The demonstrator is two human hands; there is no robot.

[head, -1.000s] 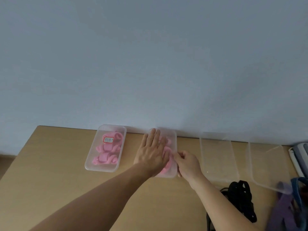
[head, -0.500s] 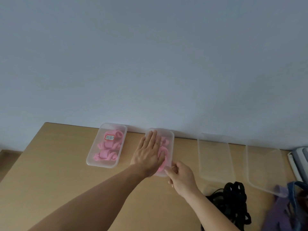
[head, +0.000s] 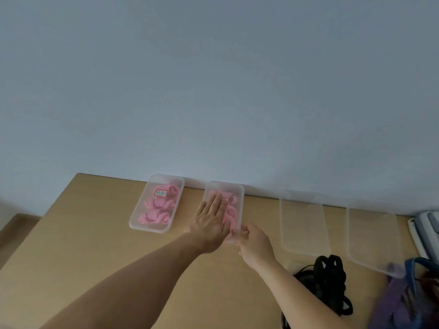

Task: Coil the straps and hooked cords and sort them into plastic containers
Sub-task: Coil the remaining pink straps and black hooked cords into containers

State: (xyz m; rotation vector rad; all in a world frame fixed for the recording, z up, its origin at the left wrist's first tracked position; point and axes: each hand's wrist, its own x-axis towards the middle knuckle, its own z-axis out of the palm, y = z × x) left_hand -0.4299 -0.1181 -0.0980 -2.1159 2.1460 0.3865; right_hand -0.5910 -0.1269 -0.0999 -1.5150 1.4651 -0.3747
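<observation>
Head view: closing step on the second box (head: 238, 194) of pink coils (head: 231, 211). My left hand (head: 209, 224) lies flat on its lid, fingers straight and together, pressing down. My right hand (head: 255, 243) pinches the near right corner, fingers curled on the rim. The box sits on the worktop (head: 95, 245) by the wall, just right of the first box (head: 156, 205), which looks full. Next, I'd guess: snap that corner down, then coil the black straps (head: 327, 281) by my right forearm. Clear tray (head: 301, 222) and far tray (head: 370, 236) could be lids, can't tell. Lid seating is hidden under my hand. Purple and blue stuff at far right is cut off and blurred.
</observation>
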